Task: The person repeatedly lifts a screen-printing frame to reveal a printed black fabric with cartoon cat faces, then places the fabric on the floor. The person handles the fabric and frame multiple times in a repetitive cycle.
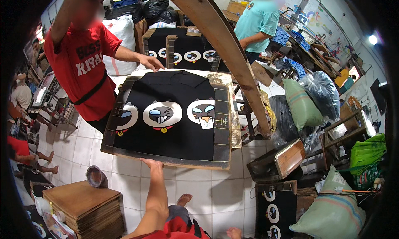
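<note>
My left hand (152, 162) grips the near edge of a dark flat board (222, 145), its fingers mostly hidden under the edge. Spread on the board is a black fabric piece (174, 141), printed with three cartoon faces in white rings. Yellowish guide lines run along the board's side strips. Beneath its right and far sides shows a pale, stained surface (236, 133). A patch of skin at the lower edge could be my right hand or a foot; I cannot tell which.
Across the board, a person in red (89, 68) reaches a hand over its far edge. A wooden beam (232, 48) slants overhead. Another person in turquoise (257, 27) stands behind it. Stacked brown boards (83, 201) stand lower left beside a round pot (97, 177); stuffed sacks (301, 102) crowd the right.
</note>
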Motion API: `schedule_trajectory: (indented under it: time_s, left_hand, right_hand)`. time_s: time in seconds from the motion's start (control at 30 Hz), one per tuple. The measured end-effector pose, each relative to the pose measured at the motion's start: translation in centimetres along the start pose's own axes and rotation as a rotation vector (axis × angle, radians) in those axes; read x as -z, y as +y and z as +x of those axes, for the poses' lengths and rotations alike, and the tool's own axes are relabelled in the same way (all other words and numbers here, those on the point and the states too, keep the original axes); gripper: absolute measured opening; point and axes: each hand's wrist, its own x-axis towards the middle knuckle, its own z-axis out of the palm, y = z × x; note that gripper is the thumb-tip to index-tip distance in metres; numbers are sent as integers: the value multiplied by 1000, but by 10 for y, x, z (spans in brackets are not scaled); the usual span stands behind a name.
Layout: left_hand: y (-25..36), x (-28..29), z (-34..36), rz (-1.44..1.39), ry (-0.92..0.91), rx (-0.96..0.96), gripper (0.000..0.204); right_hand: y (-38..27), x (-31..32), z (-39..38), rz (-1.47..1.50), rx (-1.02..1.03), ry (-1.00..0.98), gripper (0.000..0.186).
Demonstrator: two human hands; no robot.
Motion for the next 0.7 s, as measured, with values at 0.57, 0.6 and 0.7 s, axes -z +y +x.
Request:
schedule_trajectory:
  time_s: [0.57,0.6,0.7]
  left_hand:
    - [43,252,-111,188,-41,-17,91]
    - [50,277,-124,141,-104,1,90]
    - [66,345,-157,116,-207,59,88]
  right_hand:
    - [-134,-3,-56,-297,908,165,29]
    - [-134,-7,-55,-310,883,164,32]
    - [-111,-23,-50,-86,713,38,38]
